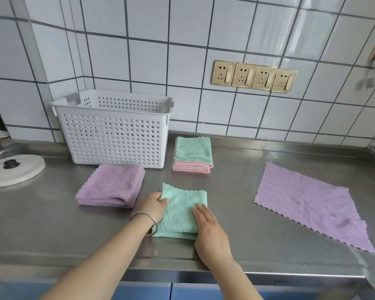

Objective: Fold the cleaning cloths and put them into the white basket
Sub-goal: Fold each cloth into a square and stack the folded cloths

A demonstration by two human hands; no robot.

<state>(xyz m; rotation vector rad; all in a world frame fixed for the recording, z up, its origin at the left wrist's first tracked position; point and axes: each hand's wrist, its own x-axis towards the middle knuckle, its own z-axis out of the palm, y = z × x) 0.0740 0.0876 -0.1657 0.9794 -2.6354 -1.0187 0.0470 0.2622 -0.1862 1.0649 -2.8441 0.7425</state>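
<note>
Cloth (180, 210) lies folded under fingers (200, 210) of both hands.

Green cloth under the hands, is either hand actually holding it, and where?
The left hand grips the folded green cloth at its left edge; the right hand rests flat on its right side.

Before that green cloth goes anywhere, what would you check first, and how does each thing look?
1. Green cloth folded square: ok.
2. Left hand grips its left edge: ok.
3. Right hand lies flat on its right side: ok.
4. White basket upright, top open: ok.
5. Room inside the basket: cannot tell.
6. All cloths folded: not ok, the purple cloth on the right lies flat.
</note>
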